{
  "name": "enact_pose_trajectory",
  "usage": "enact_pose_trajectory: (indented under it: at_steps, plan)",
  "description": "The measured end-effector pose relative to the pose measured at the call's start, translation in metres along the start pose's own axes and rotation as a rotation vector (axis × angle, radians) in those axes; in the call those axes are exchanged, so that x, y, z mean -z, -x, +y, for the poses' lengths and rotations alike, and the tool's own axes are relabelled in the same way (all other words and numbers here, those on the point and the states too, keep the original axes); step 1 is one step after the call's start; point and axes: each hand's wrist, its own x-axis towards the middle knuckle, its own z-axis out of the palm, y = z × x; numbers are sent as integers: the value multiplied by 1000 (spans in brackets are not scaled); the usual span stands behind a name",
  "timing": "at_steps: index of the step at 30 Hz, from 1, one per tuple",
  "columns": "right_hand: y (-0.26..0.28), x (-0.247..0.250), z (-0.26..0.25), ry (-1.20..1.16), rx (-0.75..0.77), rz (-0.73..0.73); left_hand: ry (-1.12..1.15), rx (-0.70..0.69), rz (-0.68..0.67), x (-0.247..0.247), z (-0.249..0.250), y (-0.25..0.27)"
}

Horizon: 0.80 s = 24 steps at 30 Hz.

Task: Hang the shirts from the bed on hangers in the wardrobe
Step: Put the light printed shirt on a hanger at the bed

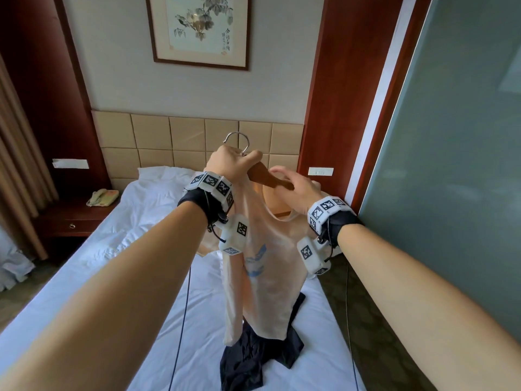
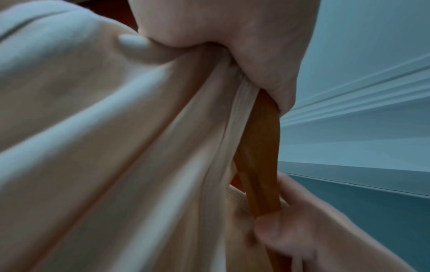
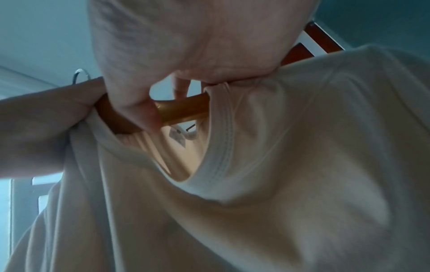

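Raised above the bed: 1 pale peach shirt with a blue print on the chest, half-threaded onto 1 wooden hanger with a metal hook. Left hand curled tight round the hanger's middle just below the hook, bunching the shirt's shoulder fabric against the wood. Right hand on the hanger's lower arm at the neckline, fingers curled and pinching the collar where the wood passes into it; seen from the right wrist, thumb pressed on the hanger bar with a care label showing inside the neck opening. Seen from the left wrist, the hanger's arm running down beside the shirt's ribbed edge to the right hand's fingers. Lower hem of the peach shirt hanging down to touch 1 dark navy shirt lying crumpled on the white sheet near the foot of the bed. 2 shirts in sight, 1 hanger. Behind: 1 padded tan headboard, 1 framed ink painting on the wall, 1 beige telephone on the wooden nightstand at left, and 1 grey-green panel at right.
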Motion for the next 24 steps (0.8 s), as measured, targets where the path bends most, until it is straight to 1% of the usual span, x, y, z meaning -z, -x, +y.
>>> enact_pose_trajectory:
  at_steps: [1,3,8,12,15,18,24]
  plan:
    - [5,2,1,45,15,-14,4,-8,-10,-5,4,5]
    - [11,6,5,103,9,13,8,-16,-47,-15,11,14]
    - [32,10,25,71,-5,148,30,6,-130,-32,16,41]
    - [47,7,43,17,-52,176,55,19,-219,-40,5,67]
    - [55,1,53,-5,-73,198,111,107,-188,-45,-8,86]
    - [66,-6,59,-4,-99,214,71,201,-161,-48,-18,103]
    - [84,-20,63,-22,-173,262,-33,333,-140,-41,-44,122]
